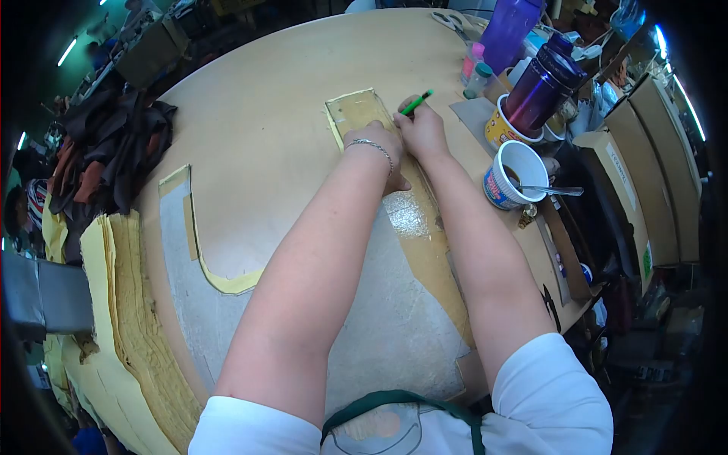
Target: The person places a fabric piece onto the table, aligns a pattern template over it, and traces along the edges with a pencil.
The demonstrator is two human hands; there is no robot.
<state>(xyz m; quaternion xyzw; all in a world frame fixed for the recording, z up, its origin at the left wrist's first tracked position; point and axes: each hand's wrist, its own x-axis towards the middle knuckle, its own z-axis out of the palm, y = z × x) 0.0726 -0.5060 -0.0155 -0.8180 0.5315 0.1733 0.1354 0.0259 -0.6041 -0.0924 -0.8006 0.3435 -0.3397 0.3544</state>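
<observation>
A large grey, U-shaped flat template (379, 326) with tan patches lies on the table, its two arms pointing away from me. On its right arm rests my left hand (379, 148), wearing a chain bracelet; its fingers are partly hidden behind the hand. Beside it, my right hand (422, 133) is closed around a green pen (417, 102) at the template's right edge. Yellow material (239, 284) shows along the inner curve and around the far end of the right arm.
Dark cloth (114, 144) and stacked yellow sheets (125, 303) lie at the left. On the right are a white tub (497, 186) with a spoon, a purple bottle (540, 87), a small green-capped bottle (478, 81) and cardboard (652, 174). Scissors (449, 21) lie at the far edge.
</observation>
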